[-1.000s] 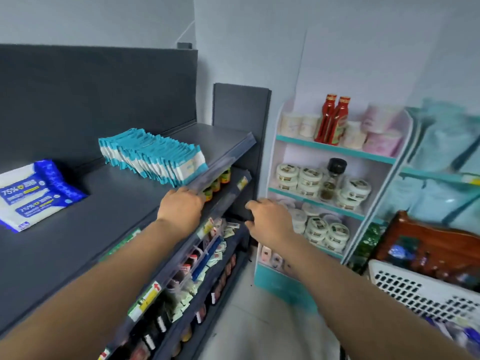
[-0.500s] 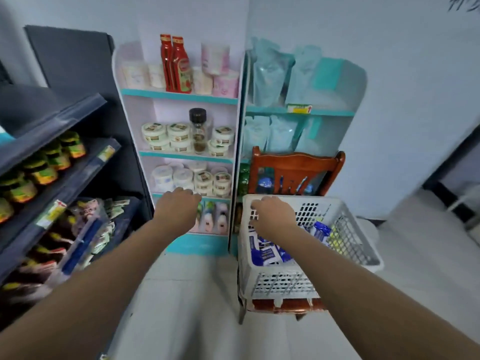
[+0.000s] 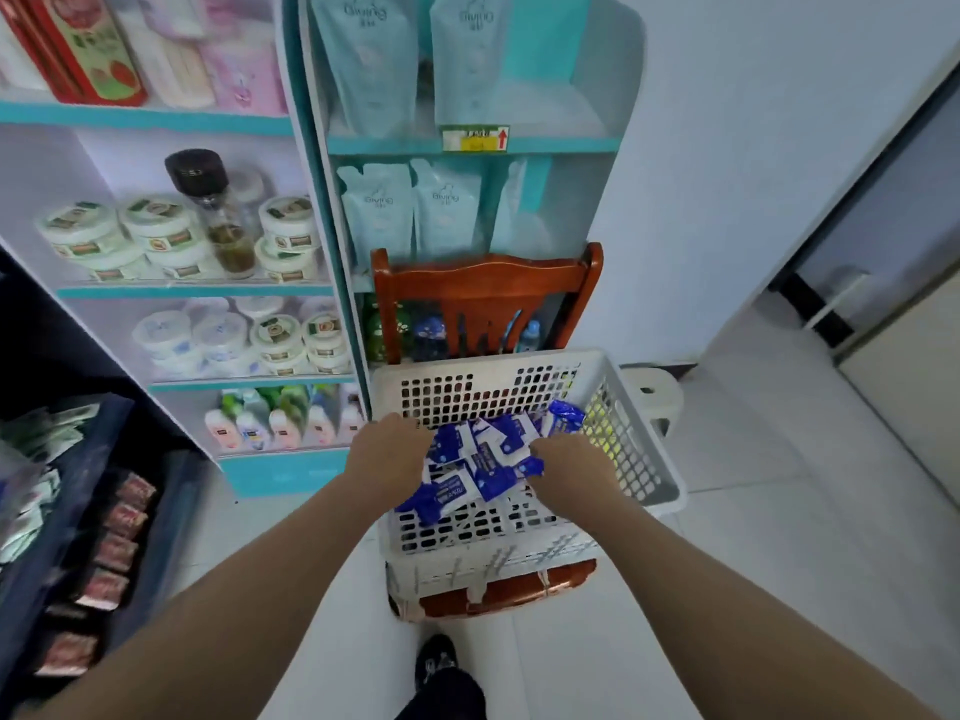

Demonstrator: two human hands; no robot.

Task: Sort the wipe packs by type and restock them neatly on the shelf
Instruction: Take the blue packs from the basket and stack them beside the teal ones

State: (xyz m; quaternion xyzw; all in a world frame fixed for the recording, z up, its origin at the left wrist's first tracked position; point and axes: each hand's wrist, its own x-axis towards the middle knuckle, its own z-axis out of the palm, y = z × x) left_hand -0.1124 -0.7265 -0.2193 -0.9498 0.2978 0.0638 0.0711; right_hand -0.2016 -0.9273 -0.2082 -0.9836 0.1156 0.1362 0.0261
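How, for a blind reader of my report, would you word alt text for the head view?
The left hand and right hand reach into a white perforated basket on a wooden chair, among blue-and-white wipe packs. Teal-edged shelves of jars and pouches stand behind.

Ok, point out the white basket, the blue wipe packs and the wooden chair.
white basket [image 3: 467, 366]: head view, far rim.
blue wipe packs [image 3: 483, 459]: head view, middle of pile.
wooden chair [image 3: 483, 283]: head view, backrest top rail.
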